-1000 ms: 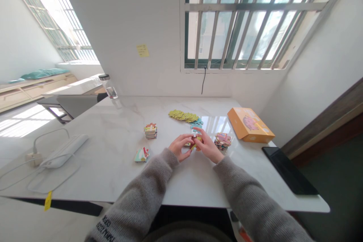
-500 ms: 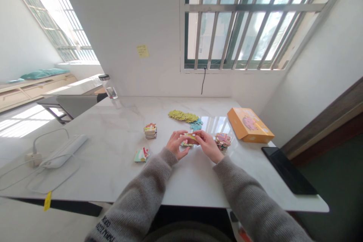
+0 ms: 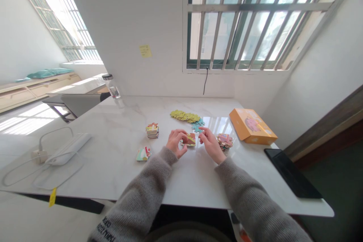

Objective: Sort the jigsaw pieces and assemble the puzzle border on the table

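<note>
In the middle of the white table lies a small stack of puzzle pieces with a brown and yellow-green puzzle piece (image 3: 190,139) on top. My left hand (image 3: 176,144) is curled at its left edge, thumb and fingertips closed on that side of the piece. To the right of it, apart from the piece, is my right hand (image 3: 211,145), fingers loosely apart and holding nothing. A stack of pinkish puzzle pieces (image 3: 225,140) stands just beside my right hand. Blue puzzle pieces (image 3: 197,125) and a fanned row of yellow-green puzzle pieces (image 3: 185,116) lie beyond both hands.
Left of my hands are a taller puzzle stack (image 3: 152,131) and a low one (image 3: 143,154). An orange box (image 3: 252,125) and a black tablet-like slab (image 3: 292,172) lie at the right. A power strip (image 3: 69,149) with cables and a glass bottle (image 3: 112,87) are at the left.
My right hand has let go of the brown piece and drawn back to the right. The piece now rests lower, on the small stack. The view has shifted slightly.
</note>
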{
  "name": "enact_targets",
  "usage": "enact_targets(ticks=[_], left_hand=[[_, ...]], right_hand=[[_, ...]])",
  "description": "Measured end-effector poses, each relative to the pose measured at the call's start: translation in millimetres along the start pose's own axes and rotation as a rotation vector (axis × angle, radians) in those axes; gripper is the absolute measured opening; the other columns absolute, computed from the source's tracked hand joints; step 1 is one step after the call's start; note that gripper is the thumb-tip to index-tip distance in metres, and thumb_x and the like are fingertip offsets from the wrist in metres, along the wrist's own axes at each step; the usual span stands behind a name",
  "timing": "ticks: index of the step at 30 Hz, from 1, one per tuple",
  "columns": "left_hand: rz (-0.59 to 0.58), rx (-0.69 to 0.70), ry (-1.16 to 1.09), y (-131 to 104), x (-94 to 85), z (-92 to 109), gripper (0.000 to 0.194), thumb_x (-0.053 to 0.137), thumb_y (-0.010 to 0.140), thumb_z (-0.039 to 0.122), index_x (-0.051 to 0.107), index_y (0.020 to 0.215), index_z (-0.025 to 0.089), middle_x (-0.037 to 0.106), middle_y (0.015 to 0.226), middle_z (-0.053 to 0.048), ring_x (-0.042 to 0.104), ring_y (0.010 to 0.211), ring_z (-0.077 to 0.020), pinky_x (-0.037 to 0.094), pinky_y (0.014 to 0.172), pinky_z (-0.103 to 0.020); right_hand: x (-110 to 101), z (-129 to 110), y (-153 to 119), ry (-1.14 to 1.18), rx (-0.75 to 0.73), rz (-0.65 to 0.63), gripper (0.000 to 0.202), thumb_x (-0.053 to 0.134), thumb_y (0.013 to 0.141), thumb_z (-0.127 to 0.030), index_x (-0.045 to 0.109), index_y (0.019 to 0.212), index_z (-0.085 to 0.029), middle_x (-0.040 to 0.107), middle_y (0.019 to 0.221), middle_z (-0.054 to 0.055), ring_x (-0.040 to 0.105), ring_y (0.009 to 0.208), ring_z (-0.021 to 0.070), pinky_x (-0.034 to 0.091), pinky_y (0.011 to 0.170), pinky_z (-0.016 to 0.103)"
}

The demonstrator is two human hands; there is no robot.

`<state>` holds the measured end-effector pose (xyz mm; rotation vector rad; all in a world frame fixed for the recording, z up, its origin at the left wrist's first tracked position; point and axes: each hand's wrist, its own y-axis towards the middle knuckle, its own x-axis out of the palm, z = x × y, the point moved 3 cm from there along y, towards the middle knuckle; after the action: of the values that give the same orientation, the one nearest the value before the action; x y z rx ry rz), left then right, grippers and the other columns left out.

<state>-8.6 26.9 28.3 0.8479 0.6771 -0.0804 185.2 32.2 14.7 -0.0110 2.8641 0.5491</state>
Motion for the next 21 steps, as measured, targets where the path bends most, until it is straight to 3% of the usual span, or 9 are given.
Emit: enact_targets(ticks=[4,7,14,17,21], left_hand=[[0.016,-0.062,0.083,-4,-22.7,4,0.02,0.06,0.069,0.009,0.056,0.084,0.022,0.062,0.113,-0.007,0.054,0.107,-0.0257,0.046,0.098,-0.044],[0.032,-0.073,0.172,-6,-50.5,-7,0.018,0.059,0.07,0.011,0.058,0.084,0.022,0.063,0.115,-0.006,0.054,0.108,-0.0261,0.042,0.102,-0.046],[0.033,-0.218,0.332,2,-118.7,-89,0.015,0.057,0.068,0.012,0.056,0.079,0.023,0.066,0.111,-0.008,0.055,0.104,-0.028,0.043,0.097,-0.052],[0.03,-0.231,0.354,4,-127.3,-109,0.014,0.057,0.066,0.013,0.055,0.076,0.024,0.067,0.111,-0.009,0.055,0.104,-0.0296,0.044,0.094,-0.054],[0.033,-0.245,0.35,5,-121.5,-117,0.012,0.055,0.067,0.015,0.054,0.076,0.024,0.067,0.111,-0.009,0.056,0.104,-0.0284,0.045,0.091,-0.052]], right_hand=[[8,-8,-6,-0.284,-0.164,-0.077,0.026,0.047,0.095,-0.027,0.061,0.115,-0.02,0.059,0.087,0.004,0.056,0.083,0.0194,0.048,0.081,0.036],[16,-11,-11,-0.426,-0.262,-0.163,0.023,0.046,0.095,-0.022,0.065,0.108,-0.021,0.062,0.097,0.008,0.055,0.097,0.0238,0.046,0.092,0.042],[19,1,-13,-0.578,-0.308,-0.248,0.029,0.049,0.092,-0.014,0.064,0.115,-0.021,0.06,0.122,0.012,0.049,0.118,0.028,0.042,0.105,0.049],[18,5,-13,-0.614,-0.295,-0.269,0.03,0.05,0.09,-0.014,0.062,0.117,-0.02,0.058,0.126,0.013,0.048,0.121,0.029,0.041,0.106,0.052],[18,6,-13,-0.632,-0.284,-0.275,0.031,0.051,0.09,-0.014,0.062,0.118,-0.022,0.057,0.126,0.013,0.048,0.122,0.0284,0.042,0.106,0.051]])
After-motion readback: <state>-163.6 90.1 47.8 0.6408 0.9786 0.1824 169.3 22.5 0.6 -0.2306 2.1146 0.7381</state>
